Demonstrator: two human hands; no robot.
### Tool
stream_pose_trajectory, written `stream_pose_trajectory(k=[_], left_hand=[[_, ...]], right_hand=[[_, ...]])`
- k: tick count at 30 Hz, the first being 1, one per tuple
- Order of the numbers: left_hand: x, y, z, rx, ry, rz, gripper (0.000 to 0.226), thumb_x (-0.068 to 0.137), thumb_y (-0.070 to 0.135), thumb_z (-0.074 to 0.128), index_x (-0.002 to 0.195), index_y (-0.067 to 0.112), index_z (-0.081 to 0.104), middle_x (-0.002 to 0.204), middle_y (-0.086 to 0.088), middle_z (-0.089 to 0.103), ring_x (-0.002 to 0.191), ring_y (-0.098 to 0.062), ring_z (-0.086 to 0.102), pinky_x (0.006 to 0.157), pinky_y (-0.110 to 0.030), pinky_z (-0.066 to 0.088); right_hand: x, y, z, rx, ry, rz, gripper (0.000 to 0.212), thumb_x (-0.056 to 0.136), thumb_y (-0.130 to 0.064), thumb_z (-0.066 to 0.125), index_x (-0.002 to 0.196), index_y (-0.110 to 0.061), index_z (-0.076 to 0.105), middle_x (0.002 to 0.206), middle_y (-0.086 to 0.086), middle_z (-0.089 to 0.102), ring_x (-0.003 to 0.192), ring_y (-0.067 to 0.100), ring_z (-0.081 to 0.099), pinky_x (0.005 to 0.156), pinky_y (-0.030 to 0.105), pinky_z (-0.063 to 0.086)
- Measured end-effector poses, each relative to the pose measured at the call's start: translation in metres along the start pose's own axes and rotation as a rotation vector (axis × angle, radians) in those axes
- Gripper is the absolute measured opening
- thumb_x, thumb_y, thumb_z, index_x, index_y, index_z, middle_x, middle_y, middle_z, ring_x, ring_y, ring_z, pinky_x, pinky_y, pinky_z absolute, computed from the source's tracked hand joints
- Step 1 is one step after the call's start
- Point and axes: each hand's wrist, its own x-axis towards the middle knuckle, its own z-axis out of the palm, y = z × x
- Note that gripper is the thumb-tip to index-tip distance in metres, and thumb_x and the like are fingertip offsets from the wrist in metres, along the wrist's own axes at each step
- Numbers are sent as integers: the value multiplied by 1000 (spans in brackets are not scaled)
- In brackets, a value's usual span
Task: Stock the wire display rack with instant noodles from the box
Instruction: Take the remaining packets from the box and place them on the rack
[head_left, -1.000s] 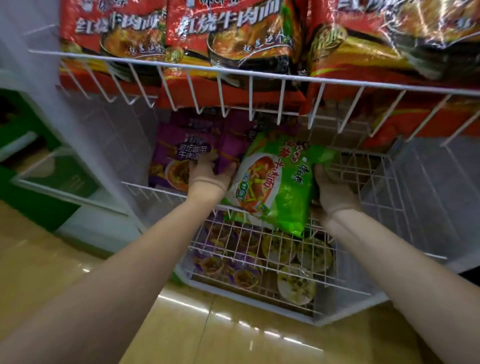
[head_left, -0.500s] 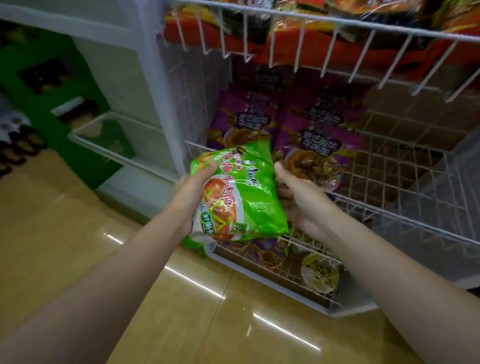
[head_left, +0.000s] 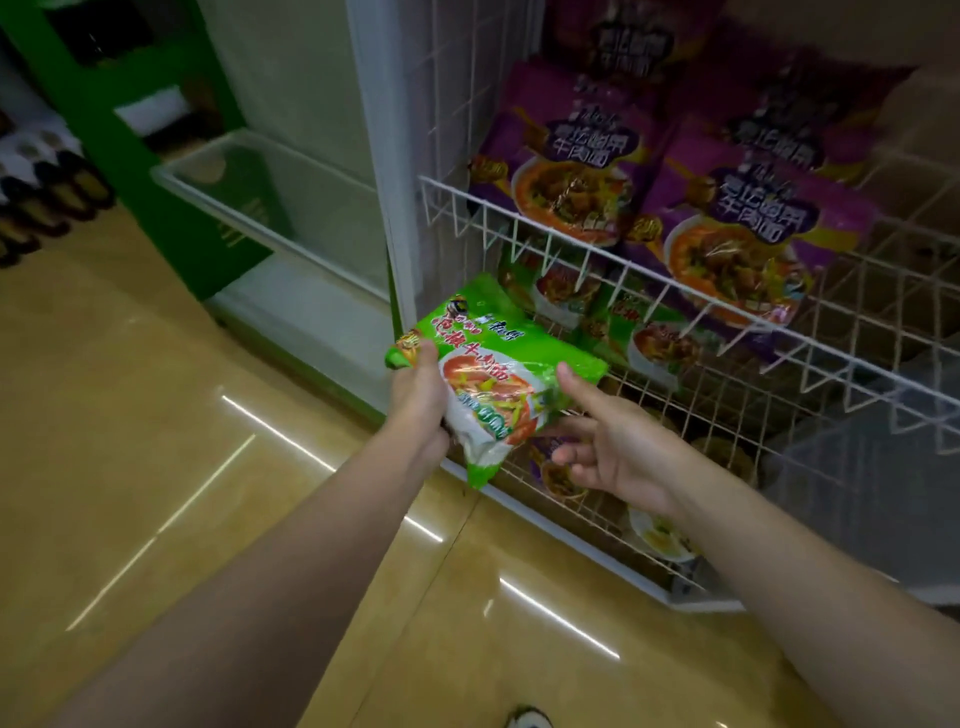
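Green noodle packet (head_left: 493, 384) gripped by left hand (head_left: 418, 397); right hand (head_left: 615, 452) loose-fingered, thumb touching it.

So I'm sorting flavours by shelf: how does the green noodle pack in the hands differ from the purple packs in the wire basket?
The green noodle pack is held in the air in front of the wire rack, gripped by the left hand; the purple packs lean propped inside the basket, untouched. The green one lies tilted and alone; the purple ones overlap in a row. Both show a bowl of noodles on the front.
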Motion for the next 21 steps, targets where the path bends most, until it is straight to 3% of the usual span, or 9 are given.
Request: stream_pose_trajectory(k=[2,6,11,13,17,21], left_hand=[[13,-10,10,37,-56,-26,53,95,48,44,131,9,45,120,-18,63,98,-32,67,84,-52,54],[26,-24,26,187,-155,-34,45,98,43,42,132,15,46,122,-11,63,110,-26,61,92,-40,50],[59,-28,40,157,-219,-47,40,99,35,44,128,8,51,122,-12,62,114,-24,59,104,-38,43],[70,-28,47,119,-234,-29,30,101,23,40,120,6,55,114,-11,64,111,-24,58,100,-35,45],[86,-30,58,82,-256,-17,34,100,15,38,129,2,50,121,-14,61,117,-26,54,104,-35,42],[88,-33,60,47,-285,1,26,98,9,41,121,3,50,102,-10,61,110,-27,55,103,-36,43]], right_hand=[[12,7,-5,16,74,-11,50,74,-45,68,107,-12,54,82,5,68,48,8,56,40,17,46],[45,13,-27,73,265,-24,26,85,-21,68,106,-16,53,78,1,61,46,5,49,35,14,39],[95,1,-49,76,337,-131,34,88,-14,64,117,-14,47,79,3,60,38,4,55,35,13,41],[115,-3,-54,61,326,-170,35,91,-12,60,123,-9,47,82,3,61,47,7,59,39,16,47],[155,-15,-60,-34,378,-229,42,92,-12,58,130,-8,41,87,-3,55,66,9,55,58,21,52],[180,-24,-62,-77,374,-278,49,93,-3,54,138,-8,36,121,8,55,81,13,58,80,26,51]])
